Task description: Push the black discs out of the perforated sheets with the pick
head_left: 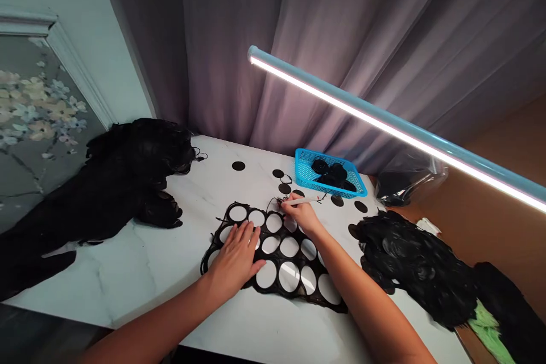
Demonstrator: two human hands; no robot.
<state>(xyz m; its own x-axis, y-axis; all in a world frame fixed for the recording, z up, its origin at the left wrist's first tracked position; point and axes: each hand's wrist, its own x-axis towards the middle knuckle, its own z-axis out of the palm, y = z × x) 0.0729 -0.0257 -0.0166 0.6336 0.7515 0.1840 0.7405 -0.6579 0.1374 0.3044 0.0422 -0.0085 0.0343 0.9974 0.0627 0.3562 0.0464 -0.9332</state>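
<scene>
A black sheet [280,241] with rows of round cut-outs lies on the white table, whose surface shows through the holes. My left hand [239,253] rests flat on the left part of this sheet, fingers stretched out. At the sheet's far edge, my right hand [302,214] is closed round a slim white pen-like tool [303,200]. Its tip is too small to make out. Thin black strips [273,203] curl just left of my right fingers. Beyond them lie loose black discs [284,188], and my right forearm covers some holes of the sheet.
A blue plastic basket [302,173] with black pieces stands at the back. Black material is heaped at left [123,182] and right [420,256]. A lit tube lamp [384,119] slants above the table's right side. A clear bag [401,179] sits at the back right.
</scene>
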